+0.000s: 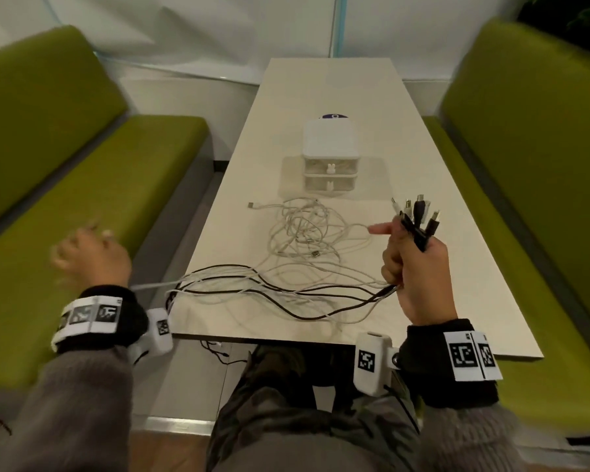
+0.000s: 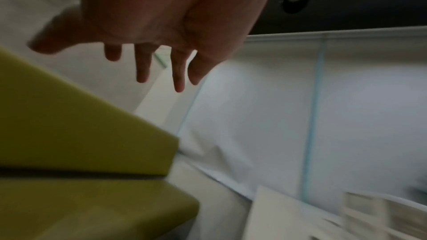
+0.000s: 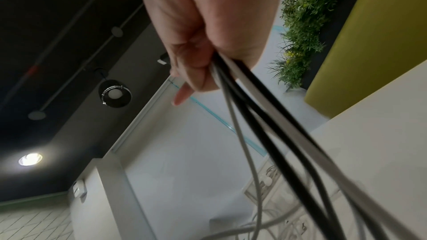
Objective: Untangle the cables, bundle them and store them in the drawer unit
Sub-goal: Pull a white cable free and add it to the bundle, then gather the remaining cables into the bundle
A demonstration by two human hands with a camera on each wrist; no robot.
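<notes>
My right hand [image 1: 410,253] grips a bunch of black and white cables [image 1: 416,216] just below their plugs, which fan out above the fist; its index finger points left. In the right wrist view the same cables [image 3: 258,116] run out of the right hand [image 3: 198,46] toward the camera. The strands [image 1: 269,287] trail left across the table and over its left edge. A loose white tangle [image 1: 307,229] lies mid-table. Behind it stands the white two-drawer unit [image 1: 330,155], both drawers closed. My left hand [image 1: 89,253] hovers over the left bench, blurred; the left hand [image 2: 148,30] has its fingers spread and holds nothing.
The long pale table [image 1: 440,185] runs between two green benches [image 1: 92,185] [image 1: 539,148]. A thin black cable [image 1: 218,352] hangs below the table's near edge. White partition walls [image 1: 218,28] close the far end.
</notes>
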